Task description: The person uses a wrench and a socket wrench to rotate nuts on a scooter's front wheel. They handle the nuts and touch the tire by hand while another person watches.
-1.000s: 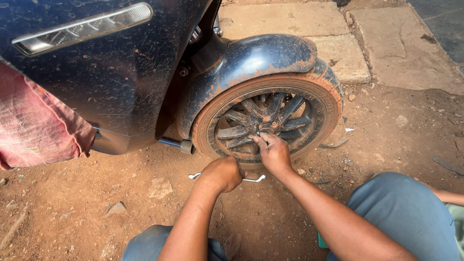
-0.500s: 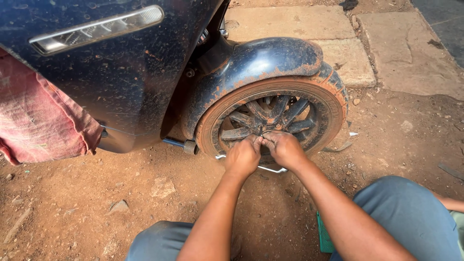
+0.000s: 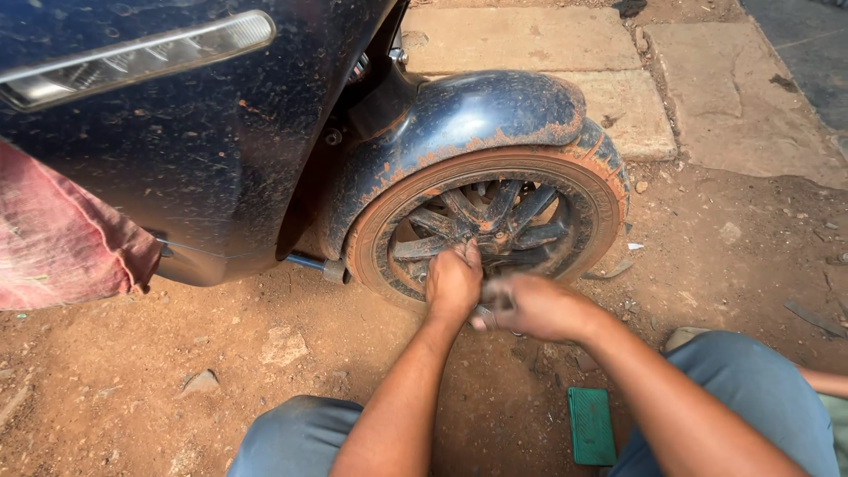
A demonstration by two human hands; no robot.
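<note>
Left hand (image 3: 454, 281) is fisted tight against the muddy scooter wheel (image 3: 491, 231) — gripping something at its lower spokes, unclear what. Right hand (image 3: 536, 306), blurred, curls just beside it below the rim — a small metal tool (image 3: 485, 313) seemingly in its fingers.

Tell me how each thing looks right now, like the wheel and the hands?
Wheel: on the scooter, caked with red dust.
Mudguard: over the wheel, dusty along its edge.
Left hand: closed, at the wheel's spokes.
Right hand: blurred, low by the wheel, grip unclear.
Green block: flat on the dirt.
Red cloth: hanging beside the scooter body.
</note>
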